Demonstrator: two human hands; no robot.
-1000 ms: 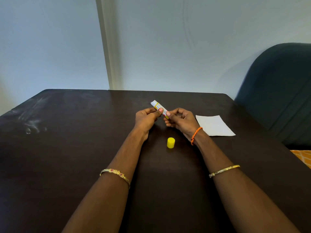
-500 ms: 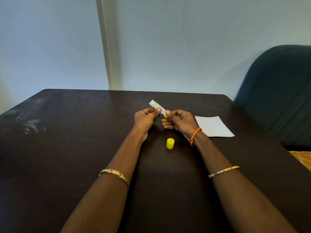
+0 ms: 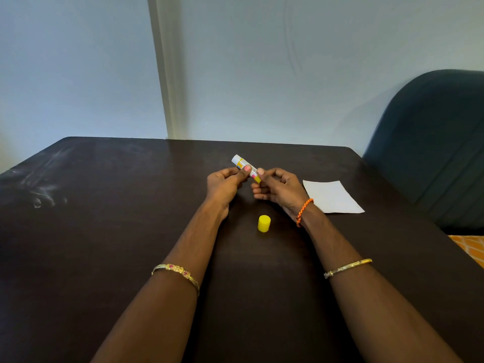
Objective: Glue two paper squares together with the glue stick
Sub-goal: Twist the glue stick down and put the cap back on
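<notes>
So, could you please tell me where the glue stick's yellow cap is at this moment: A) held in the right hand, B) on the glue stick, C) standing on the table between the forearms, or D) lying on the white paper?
C: the yellow cap stands alone on the table between the forearms, while both hands hold the glue stick.

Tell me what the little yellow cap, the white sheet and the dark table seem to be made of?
Yellow cap: likely plastic, smooth, evenly coloured, moulded cylinder. White sheet: paper, thin, matte, lying flat. Table: probably dark wood or a wood-look laminate, with a faint sheen and pale smudges; which one is unclear.
</notes>
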